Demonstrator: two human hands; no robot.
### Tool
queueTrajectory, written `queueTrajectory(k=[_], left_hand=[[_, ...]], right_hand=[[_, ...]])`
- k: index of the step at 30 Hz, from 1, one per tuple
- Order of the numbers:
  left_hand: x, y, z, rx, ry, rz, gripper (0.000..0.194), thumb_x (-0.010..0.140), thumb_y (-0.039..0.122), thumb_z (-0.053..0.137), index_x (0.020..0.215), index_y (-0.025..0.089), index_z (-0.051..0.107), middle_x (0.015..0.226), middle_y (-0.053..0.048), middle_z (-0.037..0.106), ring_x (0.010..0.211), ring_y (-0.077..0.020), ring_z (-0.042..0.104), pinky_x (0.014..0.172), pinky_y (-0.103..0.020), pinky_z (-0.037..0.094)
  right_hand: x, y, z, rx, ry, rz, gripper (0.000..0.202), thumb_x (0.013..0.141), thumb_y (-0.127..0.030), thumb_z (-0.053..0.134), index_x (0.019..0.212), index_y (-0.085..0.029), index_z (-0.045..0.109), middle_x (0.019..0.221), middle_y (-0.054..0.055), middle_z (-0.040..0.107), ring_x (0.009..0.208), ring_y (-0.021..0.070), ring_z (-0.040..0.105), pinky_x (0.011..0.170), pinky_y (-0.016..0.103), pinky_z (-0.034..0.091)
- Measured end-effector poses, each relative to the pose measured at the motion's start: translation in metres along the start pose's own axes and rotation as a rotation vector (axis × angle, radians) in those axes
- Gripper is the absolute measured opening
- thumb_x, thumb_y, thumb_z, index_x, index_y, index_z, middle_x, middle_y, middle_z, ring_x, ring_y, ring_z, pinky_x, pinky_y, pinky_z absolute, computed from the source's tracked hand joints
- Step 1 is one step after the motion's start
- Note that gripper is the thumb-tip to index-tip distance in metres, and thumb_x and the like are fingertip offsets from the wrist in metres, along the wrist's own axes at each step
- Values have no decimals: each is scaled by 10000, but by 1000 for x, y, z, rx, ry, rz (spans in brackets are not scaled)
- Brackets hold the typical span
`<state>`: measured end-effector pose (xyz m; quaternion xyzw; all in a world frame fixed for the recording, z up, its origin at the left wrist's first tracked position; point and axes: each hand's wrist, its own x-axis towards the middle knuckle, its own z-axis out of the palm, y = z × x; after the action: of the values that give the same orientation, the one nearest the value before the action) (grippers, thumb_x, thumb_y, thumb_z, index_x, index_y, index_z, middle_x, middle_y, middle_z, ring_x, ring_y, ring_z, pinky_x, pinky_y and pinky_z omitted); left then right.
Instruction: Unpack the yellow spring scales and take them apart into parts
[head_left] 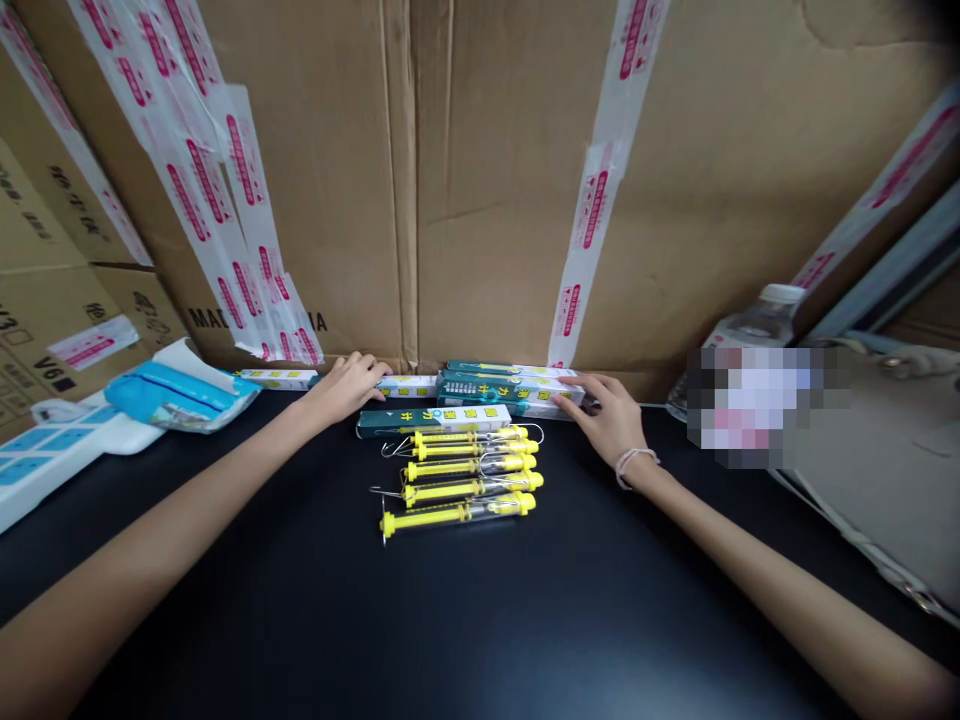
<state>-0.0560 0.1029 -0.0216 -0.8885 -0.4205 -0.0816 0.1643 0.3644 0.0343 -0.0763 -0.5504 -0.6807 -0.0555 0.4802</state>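
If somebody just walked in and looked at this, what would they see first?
Probably the bright yellow spring scales with wire hooks, lined up in the middle of the black table. Next might come the big cardboard wall behind, striped with tape printed in red. Then the eye may jump to the left hand and right hand, reaching in from both sides to small boxes along its foot.
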Motion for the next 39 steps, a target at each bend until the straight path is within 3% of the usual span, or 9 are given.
queueTrajectory(k=[5, 9, 12, 15, 21, 26, 31, 35, 39], left_hand=[[-3, -6, -7, 25, 48, -71, 340, 969, 341, 624, 1258, 164, 593, 1252, -100, 624, 1058, -241, 648, 889, -455, 567], [1, -3, -32, -12, 165, -109, 287, 1001, 266, 538, 1248, 123, 569, 1145, -136, 632, 1025, -274, 646, 888, -452, 532], [14, 11, -53, -47, 245, -97, 365, 1014, 315, 511, 1322, 119, 517, 1212, -156, 602, 1049, -280, 636, 908, -435, 510], [37, 37, -63, -57, 262, -16, 356, 1014, 335, 525, 1332, 175, 541, 1224, -117, 609, 1125, -270, 599, 965, -425, 471], [88, 91, -43, -31, 253, 96, 275, 977, 274, 597, 1217, 149, 645, 1179, -141, 626, 1135, -295, 585, 944, -447, 493], [102, 109, -30, -48, 267, 131, 358, 968, 330, 624, 1285, 169, 582, 1248, -102, 630, 1117, -264, 620, 943, -483, 524], [85, 101, -33, -151, 321, 84, 406, 997, 373, 567, 1358, 189, 539, 1268, -131, 635, 1217, -301, 521, 1018, -472, 385], [61, 76, -34, -279, 362, -59, 346, 1032, 392, 481, 1300, 192, 571, 1282, -125, 611, 1234, -297, 498, 1042, -487, 370], [36, 46, -21, -453, 342, -227, 307, 995, 373, 570, 1229, 178, 606, 1230, -106, 621, 1183, -276, 556, 1041, -504, 434]], right_hand=[[0, 2, 0, 13, 7, -13, 439, 911, -588, 590, 1106, -226, 744, 1104, 146, 676, 1025, 311, 648, 874, 495, 559], [1, 0, 4, 37, 6, -2, 443, 908, -605, 587, 1107, -239, 737, 1092, 139, 688, 976, 310, 657, 874, 507, 544], [4, -7, 12, 72, -4, 11, 435, 899, -610, 600, 1098, -247, 733, 1085, 132, 688, 952, 305, 659, 869, 501, 542], [8, -20, 26, 118, -35, 19, 436, 886, -613, 618, 1085, -242, 730, 1065, 121, 688, 902, 281, 667, 855, 461, 551], [12, -39, 49, 151, -28, 90, 525, 809, -661, 676, 1088, -217, 682, 1065, 135, 678, 890, 287, 666, 854, 460, 540], [10, -31, 48, 185, 25, 207, 797, 694, -727, 728, 1220, -159, 542, 1172, 200, 693, 975, 327, 694, 836, 461, 557], [8, -25, 43, 212, -12, 268, 829, 655, -694, 768, 1249, -146, 583, 1107, 180, 748, 956, 336, 722, 853, 470, 566], [9, -24, 42, 211, -49, 282, 781, 653, -677, 770, 1212, -143, 655, 1087, 169, 762, 919, 334, 724, 865, 490, 562], [10, -21, 43, 223, -58, 299, 814, 631, -674, 791, 1232, -144, 652, 1091, 162, 763, 937, 337, 716, 871, 497, 561]])
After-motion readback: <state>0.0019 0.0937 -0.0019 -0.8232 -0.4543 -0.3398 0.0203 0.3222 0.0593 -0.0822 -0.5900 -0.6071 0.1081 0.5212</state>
